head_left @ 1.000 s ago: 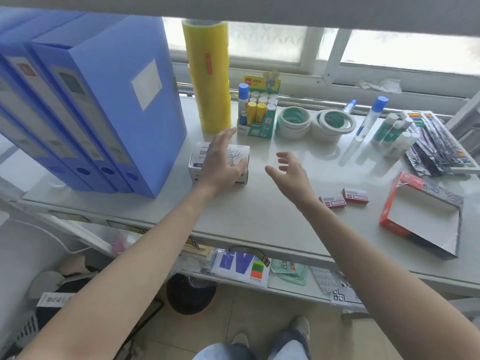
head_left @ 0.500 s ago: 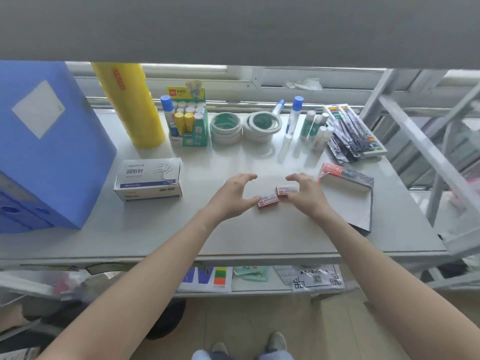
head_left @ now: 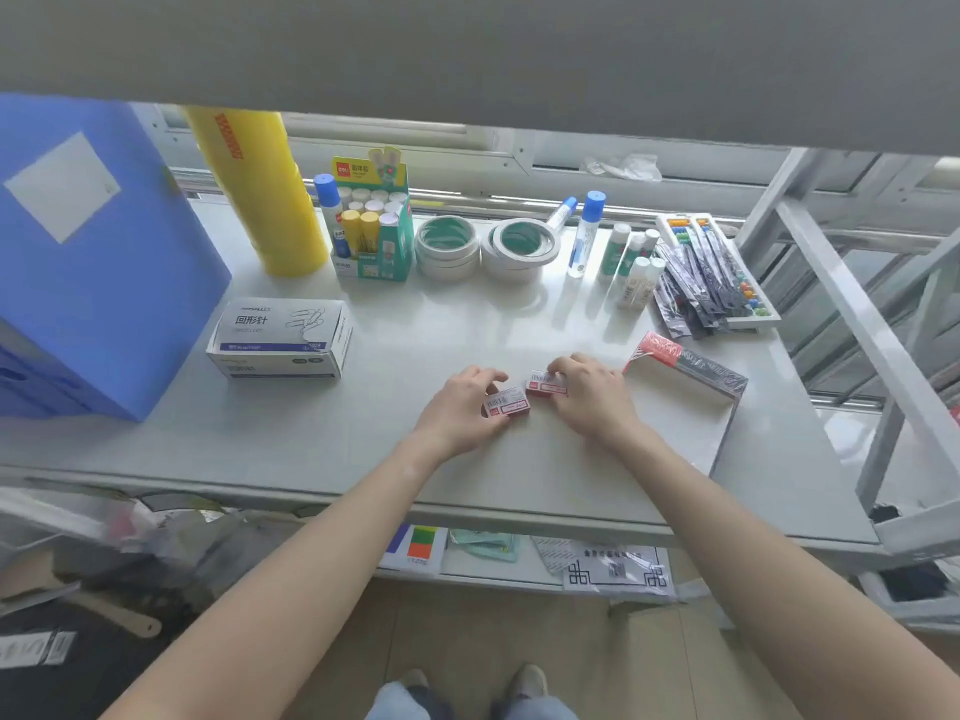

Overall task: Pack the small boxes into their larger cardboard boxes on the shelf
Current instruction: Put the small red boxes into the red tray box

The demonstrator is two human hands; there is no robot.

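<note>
Two small red boxes with white labels lie side by side on the grey shelf [head_left: 363, 433]. My left hand [head_left: 460, 410] grips the nearer small red box [head_left: 506, 402]. My right hand [head_left: 589, 394] grips the farther small red box [head_left: 544, 384]. Just right of my right hand lies an open, flat red-and-black cardboard box [head_left: 685, 402], its white inside facing up. A white paper-clip carton [head_left: 280, 337] sits closed at the left of the shelf.
Blue file boxes [head_left: 88, 262] stand at the left, a yellow film roll [head_left: 260, 194] behind the carton. Glue sticks in a green display box [head_left: 371, 226], tape rolls [head_left: 483, 246], glue bottles [head_left: 584, 231] and packaged pens [head_left: 701, 283] line the back. An upper shelf hangs overhead.
My left hand left the white carton and both hands moved right to the two small red boxes, then closed on them. The view swung to the right.
</note>
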